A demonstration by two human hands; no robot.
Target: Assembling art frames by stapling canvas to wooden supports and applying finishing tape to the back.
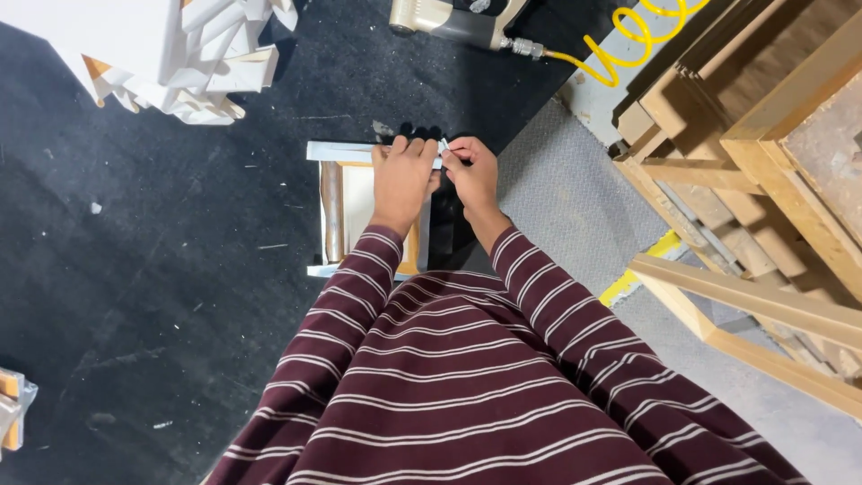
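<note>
— Where's the small canvas frame [359,211]?

— Face down on the black mat [180,269], right in front of the person.

— And the hands?

— The left hand [401,178] lies flat on the top edge, fingers spread. The right hand [471,171] pinches the corner fold, probably canvas; hard to tell.

— Around it?

— An air stapler [449,20] with a yellow coiled hose [628,40] beyond, and wooden frames [763,180] to the right.

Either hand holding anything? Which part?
Left hand presses flat on the small canvas frame at its far edge. Right hand pinches the canvas fold at that edge's right corner.
</note>
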